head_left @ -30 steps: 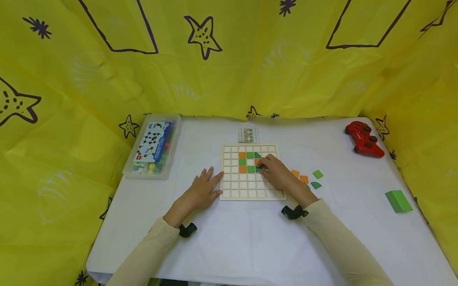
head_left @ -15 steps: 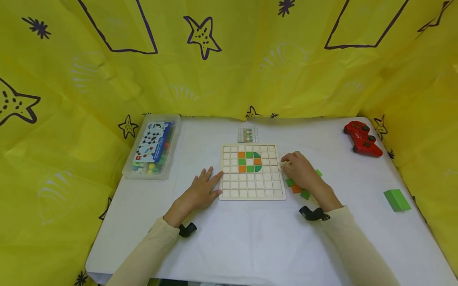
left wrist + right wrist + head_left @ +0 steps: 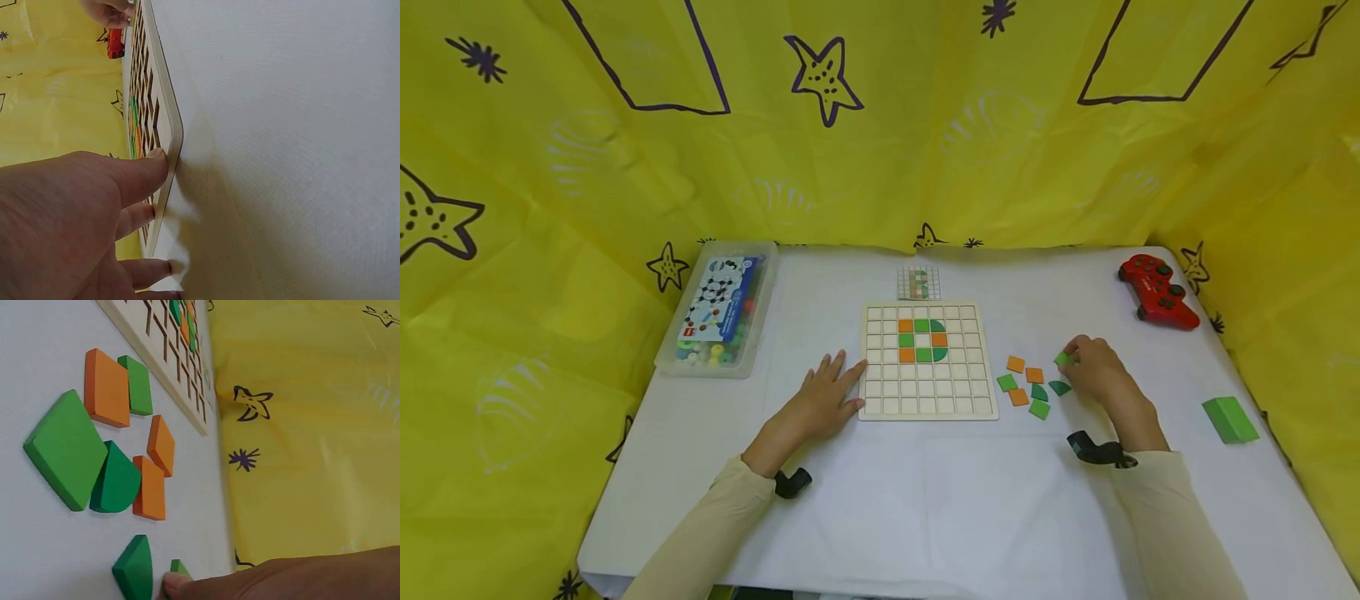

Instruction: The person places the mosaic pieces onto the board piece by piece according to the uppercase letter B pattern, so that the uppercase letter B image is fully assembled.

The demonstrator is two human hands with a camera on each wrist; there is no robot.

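A wooden grid board (image 3: 928,404) lies on the white table, with orange, green and dark green tiles set in a ring in its upper middle squares. My left hand (image 3: 827,400) is spread at the board's left edge; in the left wrist view its thumb (image 3: 147,175) touches the rim. Off to the right, my right hand (image 3: 1101,371) pinches a light green square tile (image 3: 1063,358), partly hidden by the fingers. Beside it lies a dark green quarter-circle tile (image 3: 134,569). Loose orange tiles (image 3: 1016,364), green tiles (image 3: 1039,409) and another quarter-circle (image 3: 1039,392) lie between hand and board.
Behind the board lies a small pattern card (image 3: 918,283). A clear plastic box (image 3: 715,308) of colourful parts stands at the left. Toward the right edge are a red game controller (image 3: 1157,292) and a green block (image 3: 1230,420). Yellow cloth (image 3: 880,167) hangs behind the table.
My right hand has left a dark green quarter-circle on the board and moved right, across the loose tiles, to the light green square tile. My left hand has stayed at the board's edge.
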